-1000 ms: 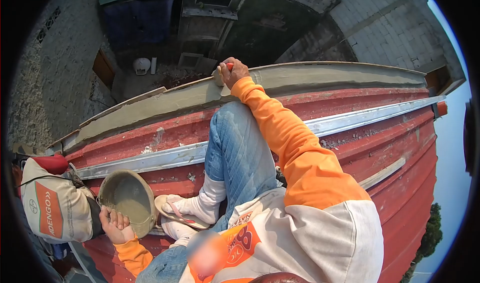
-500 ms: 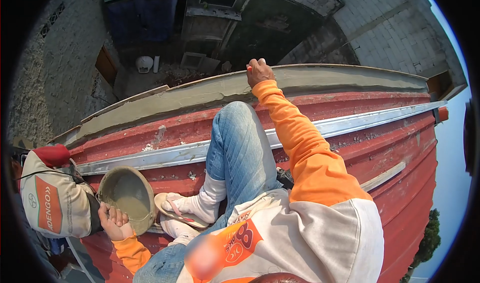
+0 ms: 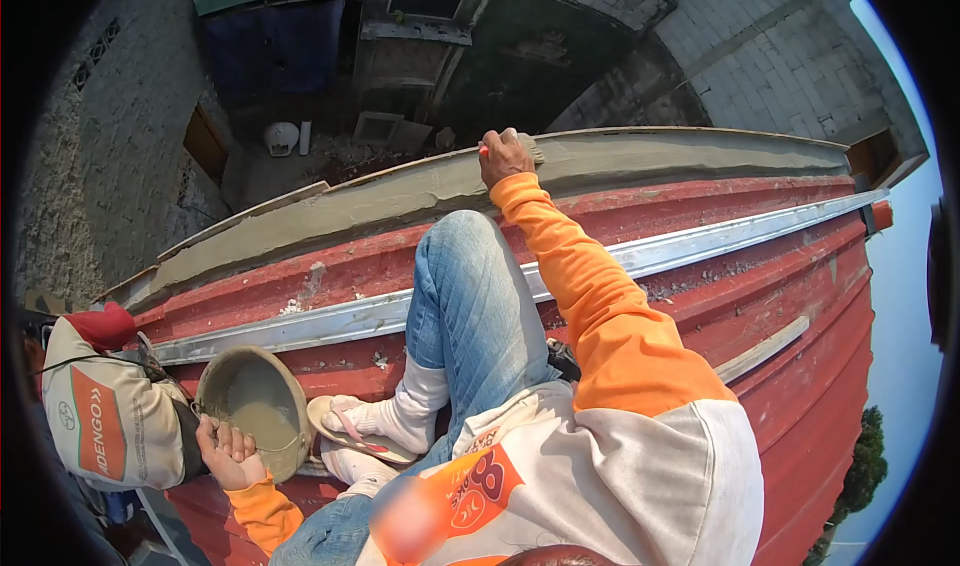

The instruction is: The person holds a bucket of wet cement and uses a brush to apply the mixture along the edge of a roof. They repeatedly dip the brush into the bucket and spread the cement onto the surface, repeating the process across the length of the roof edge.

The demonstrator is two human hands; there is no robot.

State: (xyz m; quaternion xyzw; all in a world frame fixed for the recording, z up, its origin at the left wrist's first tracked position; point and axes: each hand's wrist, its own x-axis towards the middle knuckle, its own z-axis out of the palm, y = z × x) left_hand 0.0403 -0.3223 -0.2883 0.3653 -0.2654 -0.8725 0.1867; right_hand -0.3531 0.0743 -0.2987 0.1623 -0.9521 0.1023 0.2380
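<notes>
Brush (image 3: 537, 150) in right hand (image 3: 507, 159), grip closed, bristles jutting past knuckles; left hand (image 3: 230, 453) curled against bucket (image 3: 288, 448).

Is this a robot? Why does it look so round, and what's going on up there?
No robot here, just a person with bare hands. The picture comes from a camera on their head, looking down; the curved look probably comes from a very wide lens. They sit on a red metal roof. The right hand holds a brush at a smooth grey edge. The left hand is by a bucket with grey stuff inside. A long silver strip lies across the roof.
</notes>
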